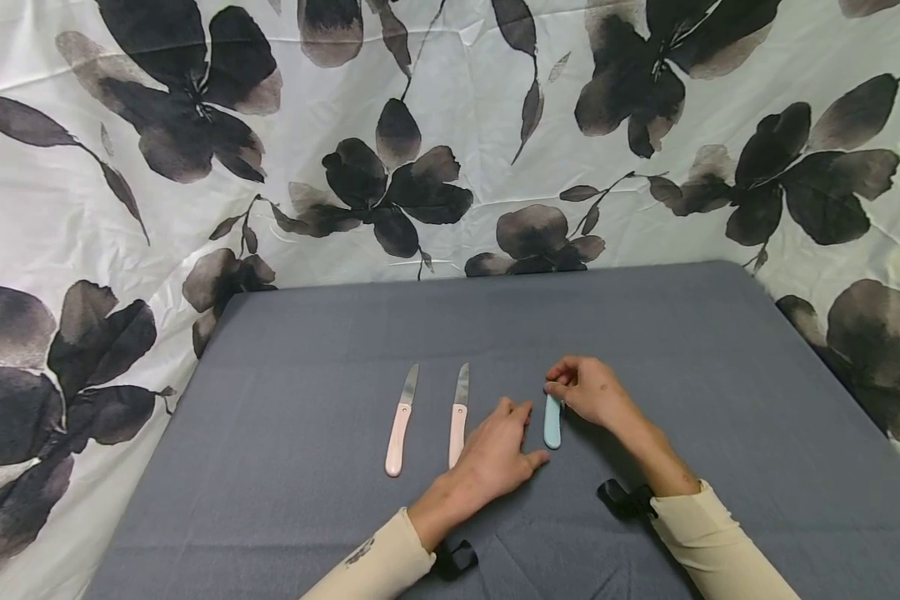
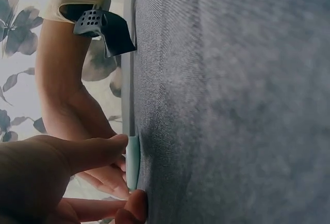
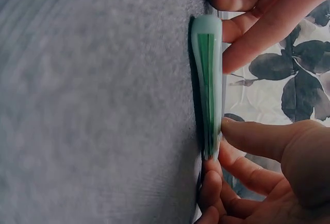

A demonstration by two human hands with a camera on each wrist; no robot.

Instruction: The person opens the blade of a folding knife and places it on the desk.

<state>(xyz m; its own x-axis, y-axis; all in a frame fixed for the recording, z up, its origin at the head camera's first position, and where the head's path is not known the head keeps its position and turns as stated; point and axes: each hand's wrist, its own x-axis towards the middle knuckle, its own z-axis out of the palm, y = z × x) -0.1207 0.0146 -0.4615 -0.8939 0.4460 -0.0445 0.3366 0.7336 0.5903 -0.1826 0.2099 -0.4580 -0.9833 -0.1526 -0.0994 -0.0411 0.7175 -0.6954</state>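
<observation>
A light-blue folding knife [image 1: 552,423] lies near the middle of the grey table, a long slot showing along its handle in the right wrist view; no blade shows. My right hand [image 1: 588,390] pinches its far end between thumb and fingers. Just left of it, my left hand [image 1: 491,450] is low over the cloth with its fingers loosely spread, the thumb close by the handle's near end. Further left lie two knives with pink handles and bare blades pointing away: one pink knife [image 1: 399,433] in full view, the other pink knife [image 1: 459,412] partly covered by my left hand.
Grey cloth covers the table [image 1: 292,517]. A white curtain [image 1: 435,242] with dark flowers hangs behind and around it. Black mounts sit at both wrists, one of them the right wrist's black mount [image 1: 624,500], low over the cloth.
</observation>
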